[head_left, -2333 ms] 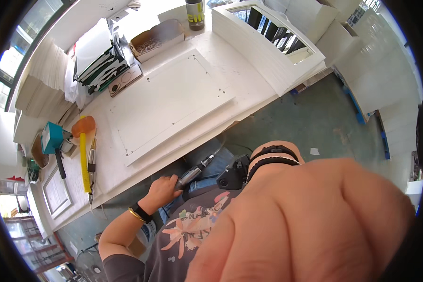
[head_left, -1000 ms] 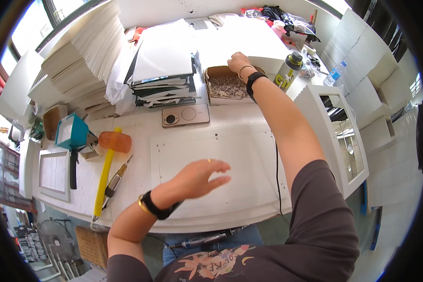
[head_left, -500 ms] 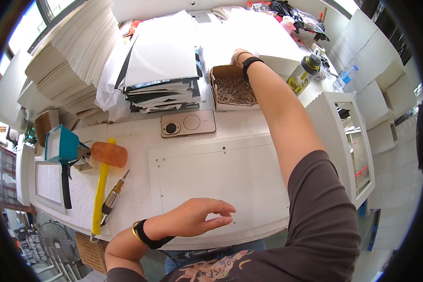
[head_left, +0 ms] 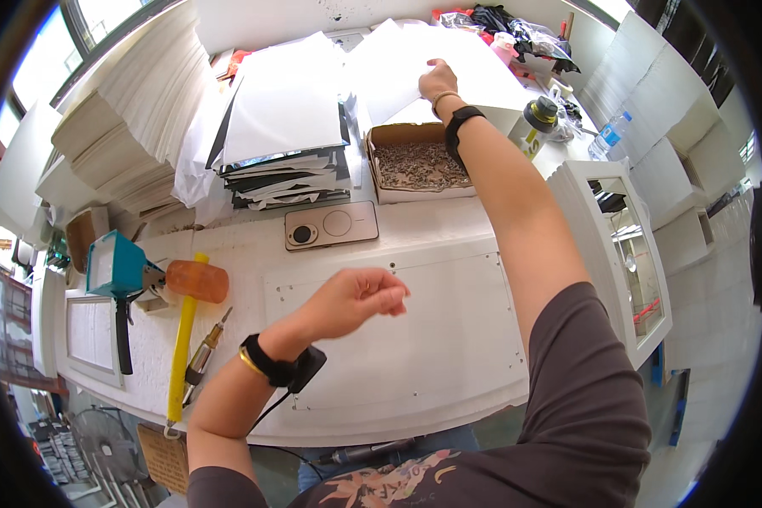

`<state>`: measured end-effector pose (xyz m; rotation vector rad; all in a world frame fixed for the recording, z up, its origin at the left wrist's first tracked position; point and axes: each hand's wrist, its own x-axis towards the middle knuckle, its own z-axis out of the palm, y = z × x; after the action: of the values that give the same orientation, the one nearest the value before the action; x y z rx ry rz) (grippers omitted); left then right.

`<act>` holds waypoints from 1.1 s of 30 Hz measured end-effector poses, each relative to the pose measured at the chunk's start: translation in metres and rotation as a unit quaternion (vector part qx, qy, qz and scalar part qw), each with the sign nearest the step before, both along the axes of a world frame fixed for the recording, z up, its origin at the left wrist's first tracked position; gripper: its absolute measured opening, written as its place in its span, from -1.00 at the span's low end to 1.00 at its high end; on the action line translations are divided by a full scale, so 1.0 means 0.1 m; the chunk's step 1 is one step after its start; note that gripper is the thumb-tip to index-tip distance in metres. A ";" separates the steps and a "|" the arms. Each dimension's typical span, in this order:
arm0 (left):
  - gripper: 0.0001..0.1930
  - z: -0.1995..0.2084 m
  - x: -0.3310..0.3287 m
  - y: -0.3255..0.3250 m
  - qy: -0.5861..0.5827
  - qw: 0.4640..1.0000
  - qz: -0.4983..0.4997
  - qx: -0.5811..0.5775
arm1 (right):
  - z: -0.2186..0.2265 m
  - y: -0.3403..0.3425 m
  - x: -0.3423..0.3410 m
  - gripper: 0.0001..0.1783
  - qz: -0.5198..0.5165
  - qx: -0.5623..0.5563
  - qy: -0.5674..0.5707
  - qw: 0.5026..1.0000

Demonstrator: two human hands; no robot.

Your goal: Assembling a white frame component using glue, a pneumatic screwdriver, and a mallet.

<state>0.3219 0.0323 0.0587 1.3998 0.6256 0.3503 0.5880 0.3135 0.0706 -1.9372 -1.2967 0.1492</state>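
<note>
My right hand (head_left: 438, 79) reaches past a shallow cardboard box (head_left: 423, 195) filled with small brownish-grey pieces (head_left: 419, 163). It rests closed at the bright white sheets (head_left: 389, 72) behind the box; glare hides what its fingers grip, if anything. My left hand (head_left: 360, 300) hovers over a flat white panel (head_left: 406, 339), its fingers curled in and the thumb against them. Whatever lies inside that hand is hidden. Small screw-like dots sit along the panel's edges. A phone (head_left: 332, 226) lies face down beyond the panel.
To the left lie a mallet (head_left: 196, 281) with a yellow handle, a screwdriver-like tool (head_left: 205, 354) and a teal tool with a black handle (head_left: 117, 264). Stacked white boards (head_left: 135, 110) and a sheet pile (head_left: 284, 110) stand behind. White frames (head_left: 622, 254) and a bottle (head_left: 533, 123) are right.
My right hand has moved from behind the box farther back over the white sheets. My left hand has risen farther over the panel, and its fingers have curled closed.
</note>
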 end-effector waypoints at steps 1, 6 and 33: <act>-0.76 0.01 0.07 0.06 -0.023 1.000 0.020 -0.005 | 0.05 -0.01 0.14 -0.63 0.003 0.052 0.018 0.998; -0.68 0.05 0.29 0.38 -0.065 0.990 0.125 -0.007 | 0.31 -0.42 0.28 -0.62 0.045 0.152 0.030 0.987; -0.70 -0.10 0.31 0.60 -0.013 0.954 0.286 0.086 | 0.01 -0.50 0.48 -0.17 -0.062 -0.213 -0.205 0.953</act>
<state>0.3530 0.0919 0.0490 1.3553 0.9971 0.9002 0.6359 0.2631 0.0721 -2.5111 -1.4915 -0.0472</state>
